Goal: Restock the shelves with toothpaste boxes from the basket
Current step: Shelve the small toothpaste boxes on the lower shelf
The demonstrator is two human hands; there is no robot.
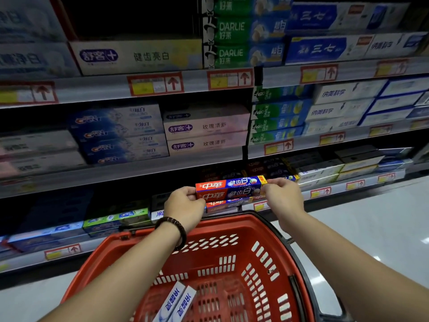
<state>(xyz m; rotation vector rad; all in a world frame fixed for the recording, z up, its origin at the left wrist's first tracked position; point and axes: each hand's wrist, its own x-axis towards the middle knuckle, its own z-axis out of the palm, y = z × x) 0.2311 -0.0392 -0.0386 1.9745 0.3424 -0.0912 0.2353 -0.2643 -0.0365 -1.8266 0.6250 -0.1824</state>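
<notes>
While shelves [139,169] flank a pale floor [371,205], left hand [184,206] and right hand [284,197] pinch one toothpaste box [232,187].

One basket [267,231] — two white boxes [171,300] inside — two hands [184,205].

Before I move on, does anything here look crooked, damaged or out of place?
Nothing stands out: shelf stacks look tidy, left hand and right hand hold the red-and-blue boxes level, two white boxes lie together in the basket.
</notes>
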